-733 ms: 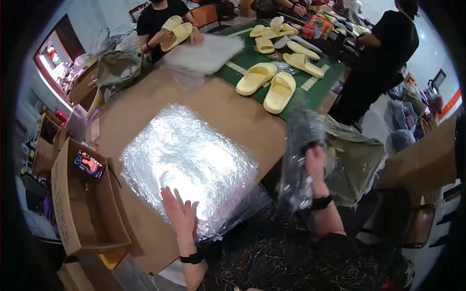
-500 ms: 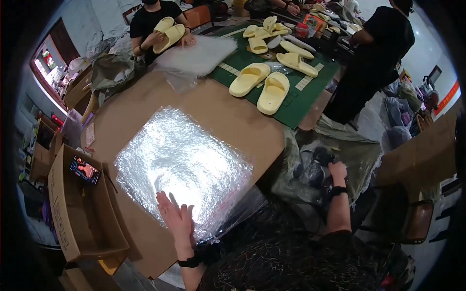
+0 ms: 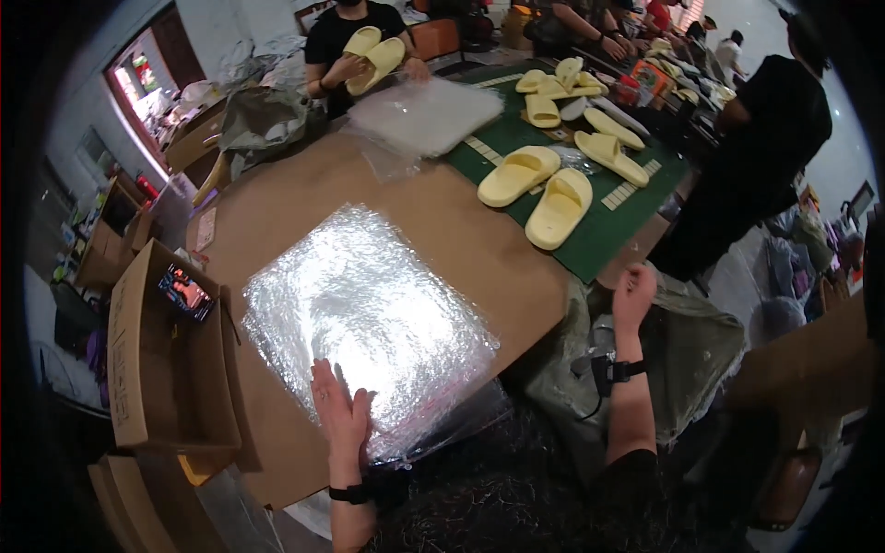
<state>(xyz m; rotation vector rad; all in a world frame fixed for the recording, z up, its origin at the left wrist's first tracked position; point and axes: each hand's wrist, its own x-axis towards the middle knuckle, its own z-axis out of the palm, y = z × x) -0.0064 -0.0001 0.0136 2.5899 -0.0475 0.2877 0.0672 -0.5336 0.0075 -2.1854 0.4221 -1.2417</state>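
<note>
A stack of shiny clear plastic bags (image 3: 359, 313) lies on the brown table before me. My left hand (image 3: 339, 415) rests flat on its near left edge, fingers stretched out. To the right, my right hand (image 3: 634, 297) is raised above the near rim of a grey-green sack (image 3: 696, 336), its fingers curled in with nothing visible in them. A dark band with a small box sits at my right wrist. Beyond the stack, a pair of pale yellow slides, one slide (image 3: 519, 175) and its mate (image 3: 560, 208), stands on a green mat (image 3: 599, 244).
More yellow slides (image 3: 611, 158) lie farther back on the mat. A person (image 3: 355, 55) across the table holds two slides by a whitish plastic stack (image 3: 426, 112). A cardboard box (image 3: 175, 387) with a phone (image 3: 185, 293) stands at left. Another person (image 3: 765, 138) stands at right.
My right hand has come up out of the sack toward the table's edge. My left hand stays flat on the plastic bags. The whole view has shifted a little.
</note>
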